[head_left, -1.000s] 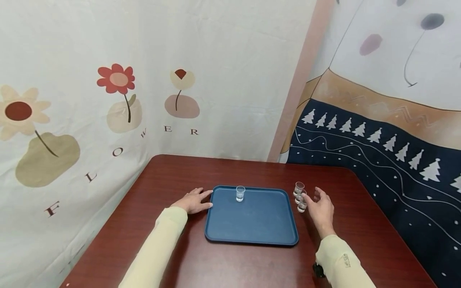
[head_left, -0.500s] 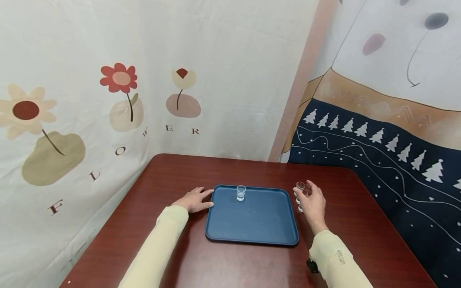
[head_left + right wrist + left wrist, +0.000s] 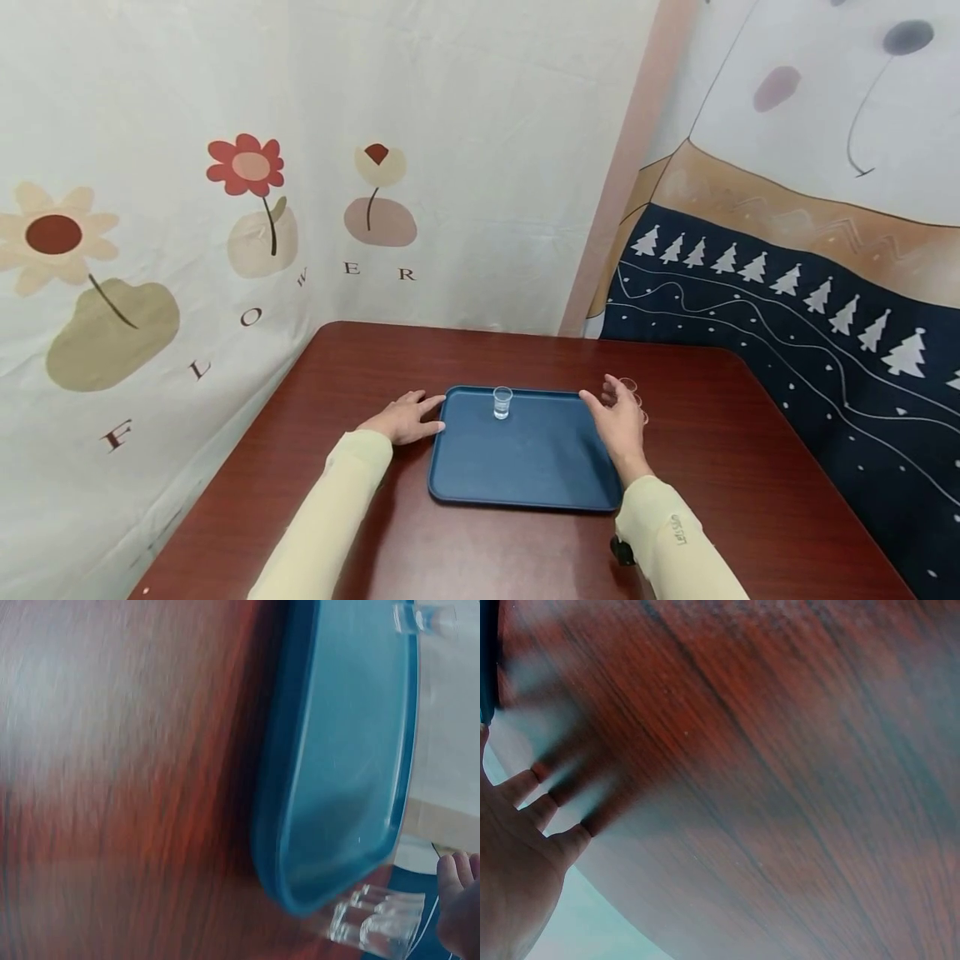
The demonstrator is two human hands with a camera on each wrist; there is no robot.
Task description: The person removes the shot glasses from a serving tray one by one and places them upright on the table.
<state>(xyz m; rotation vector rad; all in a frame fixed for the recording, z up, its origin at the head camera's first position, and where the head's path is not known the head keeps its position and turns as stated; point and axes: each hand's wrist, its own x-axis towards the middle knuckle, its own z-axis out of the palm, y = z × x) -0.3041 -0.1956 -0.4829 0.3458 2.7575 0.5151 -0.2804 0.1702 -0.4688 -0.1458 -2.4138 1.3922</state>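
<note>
A blue rectangular tray (image 3: 525, 475) lies on the table, with a small clear shot glass (image 3: 502, 403) standing near its back rim. My left hand (image 3: 405, 419) rests beside the tray, fingers spread, thumb and index tips right at its left rim. Over the tray's right edge is my right hand (image 3: 621, 423), thumb and fingers apart and nothing between them. Several more clear shot glasses (image 3: 379, 919) stand close together just off the tray's right side; in the head view the right hand hides most of them, leaving only their rims (image 3: 630, 385) showing.
The dark red wooden table (image 3: 480, 550) spreads around the tray on all sides. A pale curtain with printed flowers (image 3: 243, 165) hangs behind and to the left, and a navy cloth with printed trees (image 3: 780, 283) hangs at the right.
My right hand came in around the shot glasses, then moved left toward the tray's right edge with its fingers apart. The left hand and the glass on the tray stayed put.
</note>
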